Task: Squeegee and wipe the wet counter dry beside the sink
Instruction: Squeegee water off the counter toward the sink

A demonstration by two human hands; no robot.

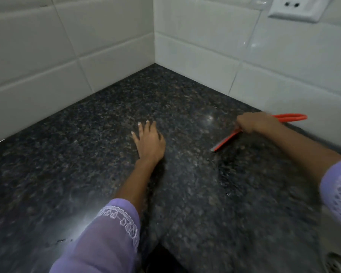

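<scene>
Tiled corner, dark granite desk (87, 154) | our right hand (252, 123) has its grip clamped on the red squeegee (227, 139), far right, long axis running near-left | our left hand (149, 141) rests flat, fingers apart, empty | sink (335, 261) near right.

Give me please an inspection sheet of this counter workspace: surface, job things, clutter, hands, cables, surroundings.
Surface: dark speckled granite counter, glossy; wetness hard to judge.
Job's things: red squeegee, blade edge down on the counter; no cloth seen.
Clutter: nothing seen.
Hands: left hand flat on the counter, empty; right hand closed around the squeegee handle.
Cables: nothing seen.
Surroundings: white wall tiles forming a corner, wall socket upper right, sink drain lower right.
</scene>
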